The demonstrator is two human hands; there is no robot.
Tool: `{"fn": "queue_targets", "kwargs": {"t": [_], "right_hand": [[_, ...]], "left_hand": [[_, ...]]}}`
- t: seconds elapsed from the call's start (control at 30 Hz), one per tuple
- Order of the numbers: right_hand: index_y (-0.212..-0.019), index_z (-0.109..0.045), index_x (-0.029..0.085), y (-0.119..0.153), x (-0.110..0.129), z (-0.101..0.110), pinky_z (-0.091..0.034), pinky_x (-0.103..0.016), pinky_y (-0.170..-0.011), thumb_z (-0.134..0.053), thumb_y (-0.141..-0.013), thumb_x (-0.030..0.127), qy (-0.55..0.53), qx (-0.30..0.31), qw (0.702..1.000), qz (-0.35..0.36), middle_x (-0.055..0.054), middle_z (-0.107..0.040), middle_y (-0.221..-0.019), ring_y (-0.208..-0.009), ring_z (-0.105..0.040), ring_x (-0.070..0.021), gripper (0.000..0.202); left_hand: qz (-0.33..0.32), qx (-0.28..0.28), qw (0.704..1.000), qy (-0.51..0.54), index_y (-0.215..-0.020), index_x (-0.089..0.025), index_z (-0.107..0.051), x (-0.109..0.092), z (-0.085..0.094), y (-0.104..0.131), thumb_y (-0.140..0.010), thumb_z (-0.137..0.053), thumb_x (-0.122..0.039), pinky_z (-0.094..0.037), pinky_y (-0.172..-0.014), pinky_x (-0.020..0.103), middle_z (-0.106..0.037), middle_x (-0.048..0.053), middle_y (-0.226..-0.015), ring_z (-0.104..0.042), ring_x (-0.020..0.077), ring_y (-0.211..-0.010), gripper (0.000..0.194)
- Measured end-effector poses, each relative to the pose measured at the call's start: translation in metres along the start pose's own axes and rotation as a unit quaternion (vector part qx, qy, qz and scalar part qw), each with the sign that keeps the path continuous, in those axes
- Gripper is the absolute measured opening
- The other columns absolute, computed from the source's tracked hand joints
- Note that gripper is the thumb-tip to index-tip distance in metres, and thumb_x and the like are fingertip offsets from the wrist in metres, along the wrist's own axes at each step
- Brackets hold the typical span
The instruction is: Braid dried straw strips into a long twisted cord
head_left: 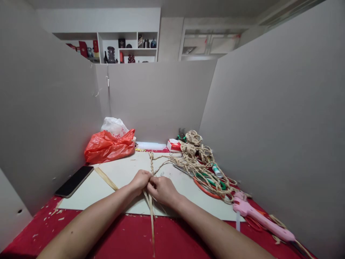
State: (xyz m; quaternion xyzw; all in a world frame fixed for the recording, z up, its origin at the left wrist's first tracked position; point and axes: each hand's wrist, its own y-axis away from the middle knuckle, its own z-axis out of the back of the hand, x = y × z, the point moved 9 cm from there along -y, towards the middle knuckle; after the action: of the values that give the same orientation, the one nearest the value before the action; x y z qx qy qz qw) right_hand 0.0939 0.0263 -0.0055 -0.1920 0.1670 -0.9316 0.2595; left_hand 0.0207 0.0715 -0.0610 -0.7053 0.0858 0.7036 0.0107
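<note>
My left hand and my right hand meet at the middle of a pale board, their fingers pinched together on a braided straw cord. The cord runs away from me above my fingers. Below the hands, loose flat straw strands hang down over the board's front edge onto the red cloth. A thin twisted cord leads from beside the braid to a tangled heap of straw rope at the right. My fingertips hide the spot where the strands join.
A black phone and a flat straw strip lie left. Behind them is a red plastic bag. Scissors with orange handles, a green-handled tool and a pink glue gun lie right. Grey panels enclose the table.
</note>
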Motion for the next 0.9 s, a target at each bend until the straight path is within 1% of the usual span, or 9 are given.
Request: {"fn": "queue_targets", "kwargs": {"t": [0.13,0.27,0.33,0.43,0.57,0.7,0.8,0.9], "right_hand": [[-0.062,-0.062,0.018,0.0,-0.001,0.007,-0.028,-0.022,-0.052,-0.049,-0.08,0.029,-0.043,-0.044,0.998,-0.001,-0.003,-0.066,-0.059,-0.05,-0.054,-0.0109,0.026],[-0.061,-0.06,0.017,0.002,0.001,0.015,-0.03,-0.021,-0.053,-0.05,-0.081,0.031,-0.091,-0.082,0.992,0.028,-0.002,-0.064,-0.058,-0.05,-0.053,-0.0098,0.027],[-0.06,-0.058,0.016,0.004,0.001,0.02,-0.03,-0.021,-0.053,-0.049,-0.083,0.033,-0.103,-0.109,0.988,0.039,-0.003,-0.062,-0.056,-0.049,-0.051,-0.0097,0.03],[-0.059,-0.056,0.016,0.003,-0.002,0.024,-0.03,-0.021,-0.052,-0.046,-0.086,0.034,-0.102,-0.137,0.985,0.033,-0.003,-0.06,-0.055,-0.049,-0.049,-0.0102,0.034],[-0.066,-0.059,0.017,-0.001,-0.014,0.018,-0.034,-0.022,-0.057,-0.043,-0.088,0.032,-0.119,-0.132,0.984,-0.002,-0.004,-0.063,-0.061,-0.056,-0.054,-0.0129,0.031],[-0.077,-0.059,0.018,-0.003,-0.026,0.012,-0.036,-0.023,-0.059,-0.046,-0.086,0.029,-0.142,-0.128,0.981,-0.037,-0.004,-0.065,-0.068,-0.06,-0.057,-0.0147,0.019],[-0.082,-0.058,0.019,-0.004,-0.028,0.009,-0.035,-0.023,-0.059,-0.044,-0.087,0.028,-0.141,-0.123,0.981,-0.042,-0.003,-0.065,-0.07,-0.06,-0.058,-0.015,0.017],[-0.082,-0.057,0.018,-0.004,-0.028,0.006,-0.035,-0.023,-0.061,-0.042,-0.088,0.027,-0.135,-0.113,0.984,-0.04,-0.004,-0.065,-0.072,-0.063,-0.058,-0.0158,0.019]], "left_hand": [[-0.002,0.003,1.0,0.02,-0.048,-0.014,-0.046,0.001,0.0,-0.002,-0.063,-0.047,-0.014,-0.024,-0.042,0.021,-0.045,-0.002,-0.042,-0.039,0.0068,-0.038,0.014],[0.004,0.006,0.999,0.035,-0.05,-0.013,-0.049,0.008,0.001,-0.006,-0.059,-0.047,-0.015,-0.026,-0.043,0.022,-0.046,-0.001,-0.043,-0.04,0.0076,-0.038,0.009],[0.006,0.005,0.999,0.038,-0.049,-0.013,-0.048,0.012,0.002,-0.008,-0.056,-0.048,-0.015,-0.025,-0.043,0.022,-0.043,-0.002,-0.041,-0.037,0.0066,-0.037,0.007],[0.007,0.0,0.999,0.035,-0.05,-0.014,-0.047,0.014,0.002,-0.008,-0.054,-0.049,-0.013,-0.02,-0.041,0.021,-0.038,-0.005,-0.04,-0.03,0.0049,-0.035,0.004],[0.008,0.001,1.0,0.022,-0.051,-0.014,-0.048,0.011,0.001,-0.004,-0.058,-0.049,-0.014,-0.018,-0.04,0.021,-0.037,-0.005,-0.04,-0.029,0.0048,-0.034,0.007],[0.014,0.013,1.0,0.017,-0.049,-0.017,-0.04,0.008,-0.001,0.0,-0.065,-0.052,-0.019,-0.013,-0.039,0.022,-0.03,-0.007,-0.038,-0.024,0.0042,-0.033,0.02],[0.016,0.021,1.0,0.013,-0.05,-0.017,-0.038,0.008,-0.002,0.0,-0.069,-0.055,-0.024,-0.012,-0.04,0.022,-0.029,-0.008,-0.038,-0.021,0.0036,-0.032,0.026],[0.016,0.027,0.999,0.011,-0.051,-0.017,-0.039,0.008,-0.003,0.0,-0.071,-0.056,-0.028,-0.012,-0.04,0.023,-0.029,-0.008,-0.038,-0.022,0.0036,-0.033,0.028]]}}
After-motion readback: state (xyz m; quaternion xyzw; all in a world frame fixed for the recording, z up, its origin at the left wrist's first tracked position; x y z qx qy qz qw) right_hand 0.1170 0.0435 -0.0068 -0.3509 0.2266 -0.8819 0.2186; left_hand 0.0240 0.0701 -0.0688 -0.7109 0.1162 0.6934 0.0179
